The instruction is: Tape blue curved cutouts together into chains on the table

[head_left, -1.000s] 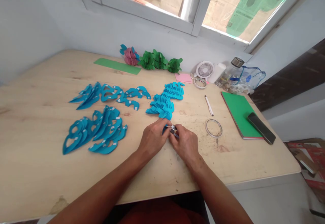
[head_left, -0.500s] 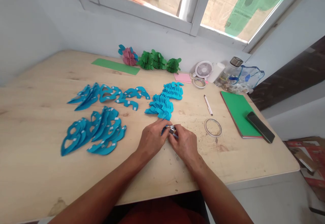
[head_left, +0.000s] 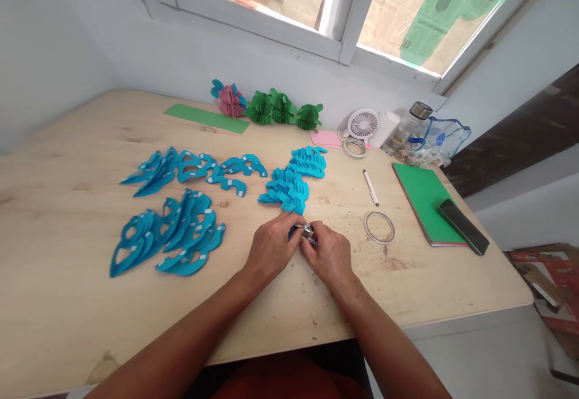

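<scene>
Left hand (head_left: 274, 242) bent tight, thumb and forefinger pinching what looks like a sliver of dark blue paper (head_left: 293, 231) mostly hidden beneath them, and right hand (head_left: 328, 253) curled nearly closed, gripping a small, shiny silver metallic object (head_left: 308, 230) right between the two! That silver piece glints, too small and covered to make out fully, low over the pale wooden surface (head_left: 298, 311), just on the near side of a pleated bright-blue paper stack (head_left: 284, 189), with white-dotted blue paper cutouts (head_left: 181, 224) well off leftward.

Wooden table (head_left: 67, 302) with blue paper cutouts (head_left: 181, 229)
</scene>
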`<state>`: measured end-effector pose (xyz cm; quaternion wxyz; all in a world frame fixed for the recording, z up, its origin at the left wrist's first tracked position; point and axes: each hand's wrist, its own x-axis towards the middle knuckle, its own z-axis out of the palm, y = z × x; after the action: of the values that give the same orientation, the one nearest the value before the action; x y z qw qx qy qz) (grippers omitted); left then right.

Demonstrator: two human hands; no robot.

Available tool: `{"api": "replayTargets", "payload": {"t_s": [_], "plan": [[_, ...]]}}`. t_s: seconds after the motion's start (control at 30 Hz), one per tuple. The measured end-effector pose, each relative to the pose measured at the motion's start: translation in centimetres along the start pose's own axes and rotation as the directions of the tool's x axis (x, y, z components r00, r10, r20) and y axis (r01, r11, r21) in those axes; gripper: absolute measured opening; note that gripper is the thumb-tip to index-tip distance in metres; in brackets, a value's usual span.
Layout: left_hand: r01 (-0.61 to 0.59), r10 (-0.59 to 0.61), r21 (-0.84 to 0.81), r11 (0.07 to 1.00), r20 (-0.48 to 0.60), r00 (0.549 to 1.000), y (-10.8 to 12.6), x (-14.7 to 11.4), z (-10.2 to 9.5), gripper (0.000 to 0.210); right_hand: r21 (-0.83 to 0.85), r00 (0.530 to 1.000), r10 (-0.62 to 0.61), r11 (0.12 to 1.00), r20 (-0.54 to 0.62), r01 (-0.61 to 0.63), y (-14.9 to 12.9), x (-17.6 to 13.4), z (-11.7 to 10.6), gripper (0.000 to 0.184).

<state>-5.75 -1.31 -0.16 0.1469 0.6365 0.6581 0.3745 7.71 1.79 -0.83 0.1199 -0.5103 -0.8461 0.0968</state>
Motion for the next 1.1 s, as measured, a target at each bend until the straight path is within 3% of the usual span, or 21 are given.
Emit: {"api": "replayTargets", "payload": {"t_s": [0.7,1.1], "plan": [[0.065,-0.066,-0.046,0.997,-0.026,0.997,-0.03,0.25,-0.22,0.013,0.007,0.999,0.007,1.000,-0.033,-0.007,0.15,0.02,0.00,0.018],[0.180,-0.173,-0.198,0.964,0.050,0.984,-0.72,0.61,-0.18,0.016,0.012,0.999,-0.001,1.000,-0.055,0.002,0.11,-0.04,-0.12,0.016]]}}
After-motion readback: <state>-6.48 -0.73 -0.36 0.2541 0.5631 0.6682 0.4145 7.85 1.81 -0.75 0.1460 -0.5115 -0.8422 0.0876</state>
